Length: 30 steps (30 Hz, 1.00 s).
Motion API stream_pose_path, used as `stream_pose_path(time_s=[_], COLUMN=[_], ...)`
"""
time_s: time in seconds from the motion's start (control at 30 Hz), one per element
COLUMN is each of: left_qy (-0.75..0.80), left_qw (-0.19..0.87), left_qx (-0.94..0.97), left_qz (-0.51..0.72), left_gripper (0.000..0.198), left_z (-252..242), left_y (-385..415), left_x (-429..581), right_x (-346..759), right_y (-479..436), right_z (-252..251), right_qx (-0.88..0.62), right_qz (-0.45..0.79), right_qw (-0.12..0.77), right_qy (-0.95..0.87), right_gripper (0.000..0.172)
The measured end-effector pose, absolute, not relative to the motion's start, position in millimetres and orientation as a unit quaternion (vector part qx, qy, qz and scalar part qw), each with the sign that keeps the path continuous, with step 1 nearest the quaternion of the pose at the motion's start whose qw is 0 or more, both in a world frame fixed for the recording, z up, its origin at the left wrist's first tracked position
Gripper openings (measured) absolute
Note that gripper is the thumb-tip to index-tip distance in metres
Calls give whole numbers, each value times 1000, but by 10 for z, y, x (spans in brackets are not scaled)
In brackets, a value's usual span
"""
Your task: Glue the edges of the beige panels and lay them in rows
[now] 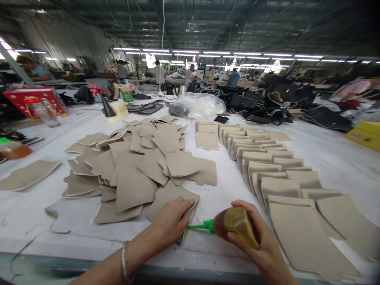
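My left hand [170, 220], with a bangle on its wrist, is closed on a beige panel [169, 194] near the table's front edge. A folded or lifted edge of the panel shows beside my fingertips. My right hand [263, 239] is wrapped round a squeeze bottle [236, 226] of amber liquid, tipped on its side. Its green nozzle [200, 225] points left, and the tip is at the panel's edge, just by my left fingers. Behind my left hand lies a loose heap of similar beige panels [135, 186]. To the right, overlapping panels [274, 186] are laid out in rows.
A single panel [28, 174] and another bottle [14, 149] lie at the left. Farther back stand a red box [37, 99], a black cone [107, 107] and a clear plastic bag [202, 106]. A yellow box [365, 133] sits at the right. People work in the background.
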<state>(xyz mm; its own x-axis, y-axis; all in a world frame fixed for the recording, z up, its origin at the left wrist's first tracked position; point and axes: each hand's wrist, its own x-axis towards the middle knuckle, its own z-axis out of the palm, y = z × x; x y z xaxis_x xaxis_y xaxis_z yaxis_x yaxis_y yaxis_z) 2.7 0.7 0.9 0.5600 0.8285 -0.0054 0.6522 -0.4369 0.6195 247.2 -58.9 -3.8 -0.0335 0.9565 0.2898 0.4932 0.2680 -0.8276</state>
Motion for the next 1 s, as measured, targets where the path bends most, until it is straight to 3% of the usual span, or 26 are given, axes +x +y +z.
stream_pose_path(time_s=[1.0], left_qy=[442], left_qw=[344], left_qx=[809], left_qz=[181], left_gripper=[50], left_z=[64], left_y=[94], left_x=[46], right_x=[2583], right_y=[-411], right_z=[-101], right_qx=[-526], right_qz=[168], right_qw=[471], right_qy=[-689], right_gripper=[46])
